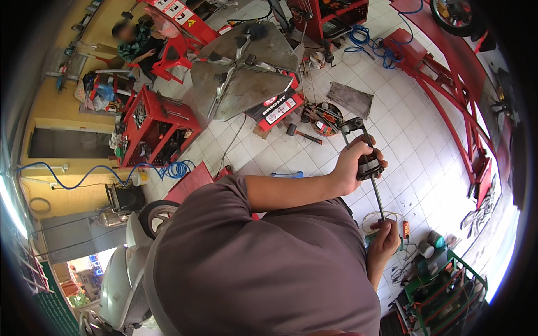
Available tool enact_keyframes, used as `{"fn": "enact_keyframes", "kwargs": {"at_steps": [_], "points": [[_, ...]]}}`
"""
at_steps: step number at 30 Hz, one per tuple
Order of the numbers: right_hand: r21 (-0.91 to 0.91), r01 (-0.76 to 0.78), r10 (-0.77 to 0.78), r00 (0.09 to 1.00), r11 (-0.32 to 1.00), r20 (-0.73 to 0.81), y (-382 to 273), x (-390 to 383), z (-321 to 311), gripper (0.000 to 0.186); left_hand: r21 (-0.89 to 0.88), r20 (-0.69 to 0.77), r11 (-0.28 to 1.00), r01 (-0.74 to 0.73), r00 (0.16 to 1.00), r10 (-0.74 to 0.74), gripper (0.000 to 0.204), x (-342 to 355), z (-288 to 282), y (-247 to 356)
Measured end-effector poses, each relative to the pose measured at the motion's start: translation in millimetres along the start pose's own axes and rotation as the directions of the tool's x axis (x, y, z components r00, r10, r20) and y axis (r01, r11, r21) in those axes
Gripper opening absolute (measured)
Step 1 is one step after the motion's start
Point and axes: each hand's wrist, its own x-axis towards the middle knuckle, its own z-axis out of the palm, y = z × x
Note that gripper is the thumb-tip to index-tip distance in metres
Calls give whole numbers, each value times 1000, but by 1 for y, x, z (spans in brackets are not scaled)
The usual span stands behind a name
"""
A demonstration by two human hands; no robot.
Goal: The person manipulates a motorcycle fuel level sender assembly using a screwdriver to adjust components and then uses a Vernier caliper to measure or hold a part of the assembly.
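My left hand [358, 162] grips a black metal tool [353, 127] with a frame of parallel bars, held upright in front of me at the right of centre. From its lower end a long thin rod [376, 199] runs down to my right hand [384, 241], whose fingers close round the rod’s end. Behind the tool on the tiles lie a round tray of hand tools [324, 115], a mallet [302, 134] and a flat grey mat [349, 99].
A grey angled metal platform [224, 84] and red tool carts [157, 112] stand ahead and left. A seated person [134, 47] is at upper left. A red lift frame [448, 101] and blue hoses [367, 39] are at right, a motorbike [120, 274] at lower left, a green machine [448, 285] at lower right.
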Motion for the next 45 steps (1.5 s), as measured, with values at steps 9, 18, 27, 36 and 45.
{"fn": "enact_keyframes", "kwargs": {"at_steps": [9, 18, 27, 36, 45], "points": [[-69, 114, -111, 993, 991, 37, 9, 2, -31, 26, -60, -76, 993, -104, 992, 100, 17, -21, 13, -22], [-108, 388, -401, 904, 915, -147, 21, -12, -79, 20, -86, -82, 987, -138, 988, 132, 14, -40, 34, -73], [17, 334, -329, 936, 942, -125, 42, -41, -100, 22, -99, -144, 978, -184, 975, 168, 13, -62, 44, -116], [27, 350, -342, 927, 936, -152, 61, -64, -120, 12, -94, -199, 986, -138, 973, 117, 17, -74, 41, -157], [-67, 228, -234, 968, 971, -93, 101, -78, -122, 21, -76, -178, 993, -88, 981, 73, 19, -70, 52, -167]]}}
